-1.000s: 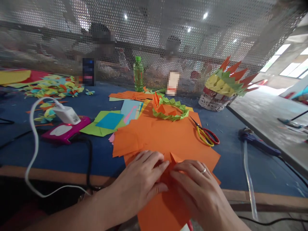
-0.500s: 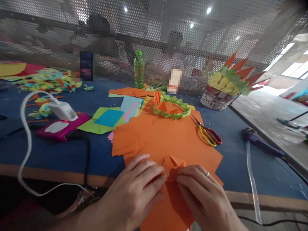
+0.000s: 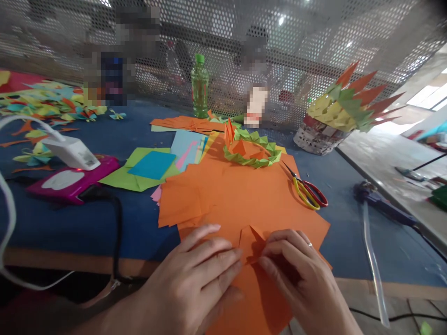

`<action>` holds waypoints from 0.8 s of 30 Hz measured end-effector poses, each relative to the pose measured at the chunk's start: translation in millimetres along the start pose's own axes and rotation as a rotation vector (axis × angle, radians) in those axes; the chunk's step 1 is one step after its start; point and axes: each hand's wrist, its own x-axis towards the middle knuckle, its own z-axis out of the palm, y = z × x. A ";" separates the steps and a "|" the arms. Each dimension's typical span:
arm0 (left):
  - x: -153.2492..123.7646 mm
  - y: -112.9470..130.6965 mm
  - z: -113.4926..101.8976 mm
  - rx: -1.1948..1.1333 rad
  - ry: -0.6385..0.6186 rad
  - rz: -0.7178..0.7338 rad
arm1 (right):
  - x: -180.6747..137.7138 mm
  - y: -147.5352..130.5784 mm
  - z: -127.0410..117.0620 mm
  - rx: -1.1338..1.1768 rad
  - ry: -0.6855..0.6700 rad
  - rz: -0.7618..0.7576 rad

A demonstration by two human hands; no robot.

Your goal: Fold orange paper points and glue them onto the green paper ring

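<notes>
A partly folded piece of orange paper (image 3: 250,239) lies near the front edge, its top creased to a point. My left hand (image 3: 199,274) rests beside it with fingers stretched out, their tips touching its left side. My right hand (image 3: 296,265) pinches the right side of the folded paper between thumb and fingers; the gripped part is partly hidden. Under both hands spread large orange sheets (image 3: 244,190). On those sheets, farther back, stands a ring of folded green and orange paper (image 3: 267,160). Scissors (image 3: 303,188) with red and yellow handles lie right of it.
A glue gun (image 3: 384,204) with a clear stick lies at right. Behind it is a woven paper basket (image 3: 321,132). A green bottle (image 3: 200,88), coloured sheets (image 3: 152,165) and a pink power strip (image 3: 75,179) with a charger and cables occupy the back and left. People sit beyond the mesh.
My right thumb and fingers have drawn into a pinch and lifted the right flap of the folded paper. My left hand has barely moved. The view has shifted slightly.
</notes>
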 end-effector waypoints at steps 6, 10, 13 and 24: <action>-3.4 -2.8 4.9 -0.033 -0.020 -0.048 | 0.7 -10.0 7.4 -0.034 0.043 0.112; -5.5 -5.2 4.7 -0.019 -0.041 -0.036 | 3.3 -12.2 7.3 -0.047 0.047 0.120; -6.9 -3.8 5.0 -0.022 0.003 -0.036 | 5.0 -11.3 6.2 -0.073 0.028 0.093; -6.5 -9.5 1.9 0.025 -0.013 0.013 | 3.4 -14.3 11.4 -0.074 0.057 0.151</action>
